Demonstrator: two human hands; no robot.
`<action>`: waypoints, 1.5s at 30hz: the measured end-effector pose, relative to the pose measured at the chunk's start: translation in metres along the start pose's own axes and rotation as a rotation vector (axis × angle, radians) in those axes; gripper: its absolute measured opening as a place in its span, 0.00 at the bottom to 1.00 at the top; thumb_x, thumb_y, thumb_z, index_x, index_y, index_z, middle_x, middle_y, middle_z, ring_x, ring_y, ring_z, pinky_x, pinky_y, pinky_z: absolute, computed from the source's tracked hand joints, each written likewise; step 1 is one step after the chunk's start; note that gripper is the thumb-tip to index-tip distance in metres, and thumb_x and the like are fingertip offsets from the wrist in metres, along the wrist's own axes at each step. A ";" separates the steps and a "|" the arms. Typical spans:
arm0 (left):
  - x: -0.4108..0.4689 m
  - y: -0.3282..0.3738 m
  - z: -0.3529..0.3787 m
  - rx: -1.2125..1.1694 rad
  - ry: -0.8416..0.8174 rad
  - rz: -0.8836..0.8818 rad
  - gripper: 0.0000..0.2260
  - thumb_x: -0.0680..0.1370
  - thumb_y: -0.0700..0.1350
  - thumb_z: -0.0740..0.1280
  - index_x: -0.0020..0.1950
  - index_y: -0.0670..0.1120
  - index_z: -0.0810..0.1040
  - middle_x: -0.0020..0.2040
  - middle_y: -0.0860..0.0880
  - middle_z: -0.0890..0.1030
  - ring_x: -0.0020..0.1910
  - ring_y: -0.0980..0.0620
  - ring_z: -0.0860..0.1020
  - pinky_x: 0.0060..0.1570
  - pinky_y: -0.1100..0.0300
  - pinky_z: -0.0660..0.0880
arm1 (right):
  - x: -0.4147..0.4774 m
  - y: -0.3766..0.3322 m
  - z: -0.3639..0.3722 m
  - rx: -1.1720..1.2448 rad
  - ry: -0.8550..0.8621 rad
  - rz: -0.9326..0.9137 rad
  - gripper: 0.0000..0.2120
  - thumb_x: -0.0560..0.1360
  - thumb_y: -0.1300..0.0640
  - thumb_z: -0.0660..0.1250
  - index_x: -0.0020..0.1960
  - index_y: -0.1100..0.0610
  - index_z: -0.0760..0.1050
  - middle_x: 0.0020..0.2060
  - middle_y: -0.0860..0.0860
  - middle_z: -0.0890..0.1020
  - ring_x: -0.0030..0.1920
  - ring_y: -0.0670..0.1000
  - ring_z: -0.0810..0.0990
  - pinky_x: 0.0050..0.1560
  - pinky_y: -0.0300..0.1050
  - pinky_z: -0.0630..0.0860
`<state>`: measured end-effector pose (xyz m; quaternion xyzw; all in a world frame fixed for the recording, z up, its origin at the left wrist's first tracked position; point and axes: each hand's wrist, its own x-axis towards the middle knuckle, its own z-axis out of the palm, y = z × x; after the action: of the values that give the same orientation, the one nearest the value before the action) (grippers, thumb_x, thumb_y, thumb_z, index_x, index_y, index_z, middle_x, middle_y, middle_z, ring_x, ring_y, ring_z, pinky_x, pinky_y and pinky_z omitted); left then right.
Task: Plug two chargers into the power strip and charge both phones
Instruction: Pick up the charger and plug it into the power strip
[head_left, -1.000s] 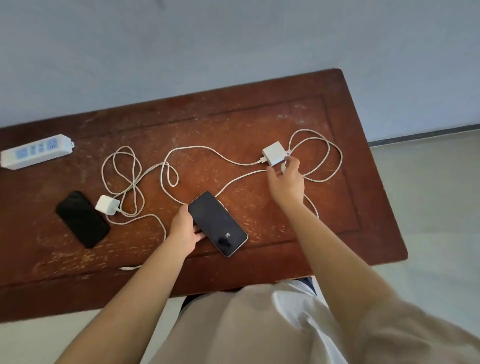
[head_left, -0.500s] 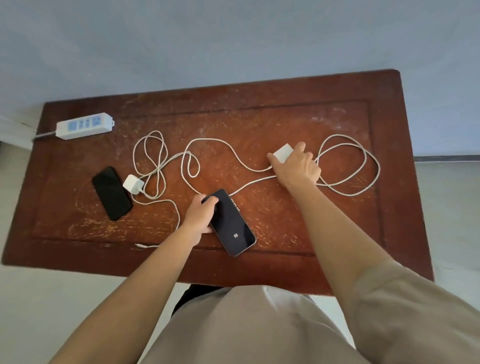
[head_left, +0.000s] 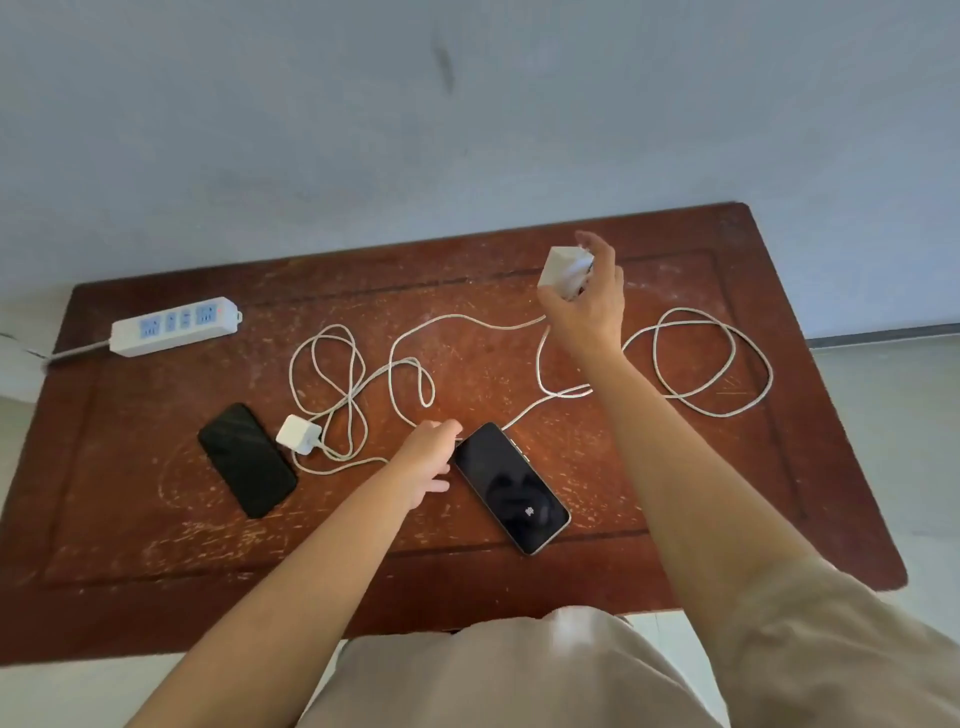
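While both bare forearms reach out over the near edge of the worn wooden table (head_left: 779, 493), the left hand (head_left: 428, 457) rests with loosely spread fingers on the tabletop, touching the top-left corner of the nearer phone (head_left: 511, 486), which lies face up with a dark screen and a white cable running from its top end. Left of it a second phone (head_left: 247, 460) lies dark and unplugged, a small white charger (head_left: 297, 434) just beside its upper right edge. Tangled loops of white cable (head_left: 353, 379) sprawl across the middle of the table, between the hands and the power strip (head_left: 174, 326), and another coil (head_left: 706, 364) lies to the right. Farther out, the right hand (head_left: 584, 291) holds the other white charger (head_left: 563, 267) clamped in its fingers, raised above the table, cable trailing down. At the far left edge sits the strip, its sockets unoccupied.
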<state>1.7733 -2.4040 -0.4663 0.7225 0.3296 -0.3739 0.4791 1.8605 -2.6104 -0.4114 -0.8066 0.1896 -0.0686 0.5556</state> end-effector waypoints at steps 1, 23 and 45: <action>0.001 0.000 -0.015 0.028 0.006 0.036 0.21 0.83 0.52 0.58 0.76 0.47 0.65 0.73 0.44 0.70 0.66 0.41 0.74 0.59 0.45 0.77 | -0.004 -0.013 0.008 0.040 0.009 -0.015 0.35 0.69 0.57 0.72 0.72 0.44 0.63 0.64 0.54 0.73 0.53 0.50 0.78 0.45 0.38 0.78; 0.107 -0.022 -0.373 0.878 0.481 0.378 0.33 0.82 0.47 0.62 0.82 0.44 0.49 0.83 0.40 0.44 0.82 0.38 0.47 0.75 0.39 0.61 | -0.034 -0.165 0.315 -0.455 -0.516 -0.385 0.31 0.67 0.57 0.80 0.68 0.57 0.75 0.63 0.55 0.76 0.55 0.54 0.81 0.54 0.44 0.80; 0.164 -0.067 -0.382 0.900 0.623 0.573 0.34 0.81 0.52 0.56 0.82 0.43 0.45 0.83 0.38 0.48 0.81 0.37 0.48 0.69 0.34 0.64 | -0.038 -0.158 0.426 -0.915 -0.882 -0.499 0.20 0.76 0.57 0.71 0.67 0.57 0.76 0.61 0.55 0.81 0.60 0.57 0.78 0.59 0.53 0.76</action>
<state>1.8851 -2.0041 -0.5364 0.9889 0.0569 -0.1042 0.0898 1.9983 -2.1762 -0.4207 -0.9324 -0.2365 0.2275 0.1515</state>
